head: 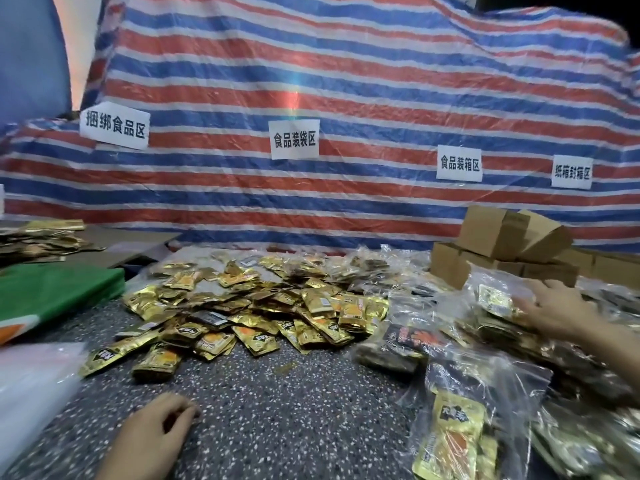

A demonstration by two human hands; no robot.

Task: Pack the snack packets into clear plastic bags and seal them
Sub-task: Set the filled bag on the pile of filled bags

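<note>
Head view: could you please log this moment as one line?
left hand rests on table | right hand on filled clear bag | gold snack packets piled loose centre

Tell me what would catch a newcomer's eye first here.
A heap of gold snack packets fills the middle of the speckled table, against a red, white and blue striped tarp behind. On the right, the right hand rests on a pile of filled clear bags.

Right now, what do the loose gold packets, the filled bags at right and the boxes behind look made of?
Gold packets: likely metallised foil film, glossy; hard glints, crisp creases. Filled bags: thin clear plastic, shiny; packets show through, wrinkles catch light. Boxes: brown cardboard, matte; flat folded flaps, probably corrugated.
</note>
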